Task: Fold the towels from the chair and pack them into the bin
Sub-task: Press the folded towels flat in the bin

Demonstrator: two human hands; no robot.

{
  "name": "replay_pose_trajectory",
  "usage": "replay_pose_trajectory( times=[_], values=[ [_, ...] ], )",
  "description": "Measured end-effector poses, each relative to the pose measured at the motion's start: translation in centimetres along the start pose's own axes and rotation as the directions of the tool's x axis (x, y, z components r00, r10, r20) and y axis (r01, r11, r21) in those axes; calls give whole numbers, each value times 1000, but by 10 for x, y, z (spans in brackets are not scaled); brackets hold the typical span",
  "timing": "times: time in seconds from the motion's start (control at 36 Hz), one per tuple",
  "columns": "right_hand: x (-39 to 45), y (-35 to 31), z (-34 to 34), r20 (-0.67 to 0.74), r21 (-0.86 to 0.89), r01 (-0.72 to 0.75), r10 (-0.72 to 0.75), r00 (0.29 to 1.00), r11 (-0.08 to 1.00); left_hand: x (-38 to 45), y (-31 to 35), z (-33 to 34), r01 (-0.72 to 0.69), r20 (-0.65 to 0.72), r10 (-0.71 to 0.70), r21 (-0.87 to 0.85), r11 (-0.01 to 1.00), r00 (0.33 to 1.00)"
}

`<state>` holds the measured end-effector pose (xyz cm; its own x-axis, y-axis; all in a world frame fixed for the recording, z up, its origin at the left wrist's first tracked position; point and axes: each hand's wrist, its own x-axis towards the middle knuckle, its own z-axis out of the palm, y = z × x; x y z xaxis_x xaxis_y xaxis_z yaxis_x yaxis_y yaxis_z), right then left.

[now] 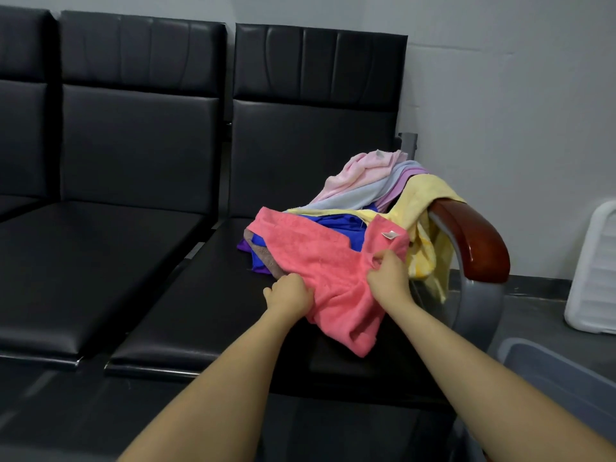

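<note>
On the chair seat (200,295), both hands, left hand (289,294) and right hand (389,274), each keep a pinching grip on the coral towel (320,261), which could drag the loose pile (373,198) off with it.

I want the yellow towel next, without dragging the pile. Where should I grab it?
Judging by its drape, pinch the yellow towel where it humps over the wooden armrest, coming from above on the right. That fold lies free on top; its inner edge is tucked under the other towels.

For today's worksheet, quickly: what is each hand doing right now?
Left hand: grips the coral-pink towel.
Right hand: pinches the same towel.
</note>
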<state>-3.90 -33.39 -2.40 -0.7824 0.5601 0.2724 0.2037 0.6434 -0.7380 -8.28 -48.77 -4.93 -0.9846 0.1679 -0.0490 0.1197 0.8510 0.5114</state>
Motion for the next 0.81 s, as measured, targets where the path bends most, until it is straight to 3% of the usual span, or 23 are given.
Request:
replay_pose_trajectory(
  times=[0.08,0.25,0.39,0.47,0.61,0.69,0.81],
  values=[
    [-2,3,1,-43,-5,29,-29,999,1000,-5,4,-4,-67,-56,64,-55,996,996],
    [-3,-5,-7,-168,147,53,-28,985,988,-11,9,-16,-215,-248,148,-270,938,957],
    [2,-24,-18,-244,107,182,-152,958,977,-16,21,-31,-314,-398,162,-356,880,903],
    [4,-36,-27,-222,101,271,-244,944,957,-17,30,-44,-444,-463,265,-337,830,846],
    [1,-51,-33,-24,86,433,-432,901,897,-18,45,-66,-553,-469,358,-390,736,807],
    [-2,-54,-35,64,20,452,-452,890,892,-20,53,-79,-571,-432,392,-451,686,812],
    [-1,-59,-41,0,118,415,-418,909,902,-30,63,-94,-605,-346,496,-450,657,797]
  ],
)
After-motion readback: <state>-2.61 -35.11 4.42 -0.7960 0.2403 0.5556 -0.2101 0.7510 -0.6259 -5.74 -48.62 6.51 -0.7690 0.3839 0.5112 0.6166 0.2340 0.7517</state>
